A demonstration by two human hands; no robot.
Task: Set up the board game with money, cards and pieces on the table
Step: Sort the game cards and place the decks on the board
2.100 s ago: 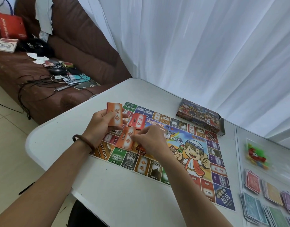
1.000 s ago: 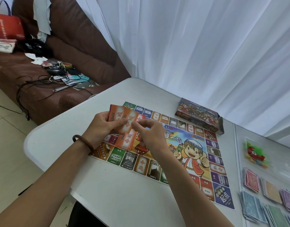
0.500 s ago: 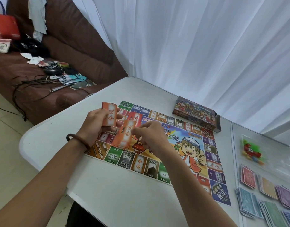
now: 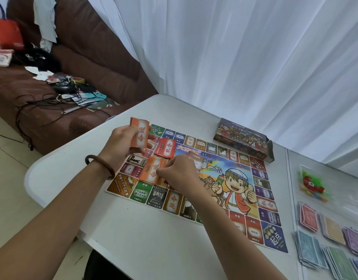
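At frame centre, the left hand grips a stack of orange cards above the game board on the white bench. The right hand pinches another orange card in curled fingers, beside a red pile.

The right hand turns its back to the camera, so its fingertips are hidden. Whether they pinch or only touch the orange card pile on the printed paper game board cannot be told. That hand and its forearm cover the board's middle and several near-edge squares. The left hand hides the lower left part of the orange card deck it holds. Both forearms run off the bottom edge. At the right, the coloured stacks of paper money are smeared and cut off by the right and bottom edges. The clear bag of red and green pieces is too blurred to count. The red paper bag is cut by the left edge.
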